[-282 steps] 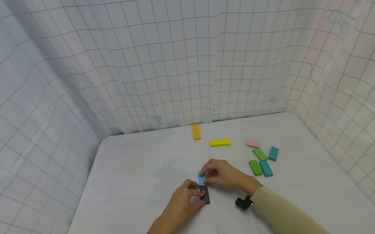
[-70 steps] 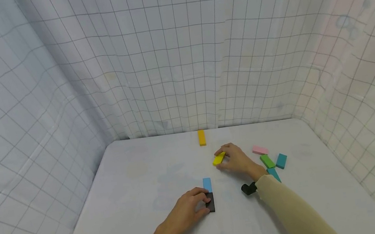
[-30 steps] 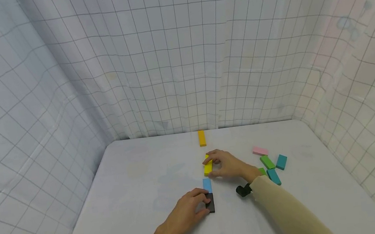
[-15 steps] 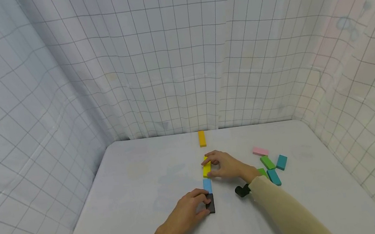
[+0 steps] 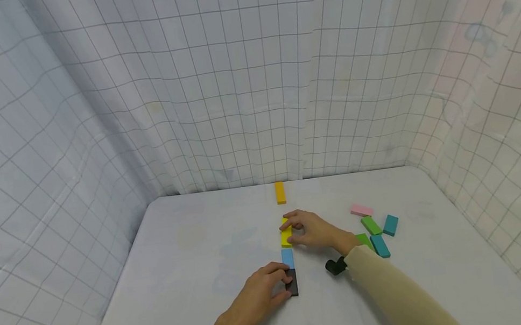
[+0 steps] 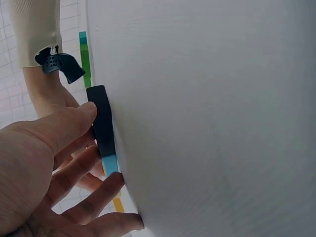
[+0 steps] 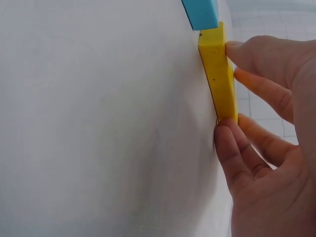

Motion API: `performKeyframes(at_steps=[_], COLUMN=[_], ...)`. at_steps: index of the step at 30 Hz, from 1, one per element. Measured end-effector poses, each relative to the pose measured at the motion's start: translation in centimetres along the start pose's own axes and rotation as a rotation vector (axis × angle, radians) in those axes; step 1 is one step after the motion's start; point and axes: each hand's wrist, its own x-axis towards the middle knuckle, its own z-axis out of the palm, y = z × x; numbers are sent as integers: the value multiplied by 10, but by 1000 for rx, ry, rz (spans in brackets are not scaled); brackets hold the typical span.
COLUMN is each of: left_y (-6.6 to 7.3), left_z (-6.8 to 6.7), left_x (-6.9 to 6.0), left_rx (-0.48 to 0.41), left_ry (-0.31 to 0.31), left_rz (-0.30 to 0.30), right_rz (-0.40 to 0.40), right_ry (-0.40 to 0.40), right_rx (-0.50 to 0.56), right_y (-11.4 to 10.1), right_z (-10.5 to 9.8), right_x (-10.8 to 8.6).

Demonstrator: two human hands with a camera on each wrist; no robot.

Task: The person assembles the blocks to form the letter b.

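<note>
In the head view a black block [image 5: 291, 283], a light blue block [image 5: 287, 258] and a yellow block [image 5: 287, 238] lie end to end in a line on the white table. My left hand [image 5: 257, 293] holds the black block, thumb near its closer end and fingertips by the blue one. With thumb and fingers at its two ends, my right hand [image 5: 311, 230] grips the yellow block. In the right wrist view the yellow block [image 7: 219, 74] sits just off the blue block's end [image 7: 203, 17]; whether they touch I cannot tell.
An orange-yellow block [image 5: 280, 193] lies beyond, at the far table edge. To the right are a pink block [image 5: 361, 210], green blocks [image 5: 371, 225] and teal blocks [image 5: 391, 225]. Gridded white curtains [image 5: 240, 78] enclose the table [image 5: 194, 257] at the back and sides.
My right hand took up the yellow block, brought it left and nearer, turned it lengthwise and set it beyond the blue block. Earlier it held the blue block. My left hand stays at the black block.
</note>
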Motion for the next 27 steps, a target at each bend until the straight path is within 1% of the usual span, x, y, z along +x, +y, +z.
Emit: performKeyframes(at_steps=[16, 27], left_y=[1, 1], left_z=[-1, -2], left_x=[0, 0], left_rx=[-20, -21], left_ry=[-9, -14], left_rz=[-11, -14], right_rz=[-21, -15], right_ry=[-10, -29], right_rx=[3, 10], right_y=[1, 1], right_z=[2, 3], right_x=[1, 3])
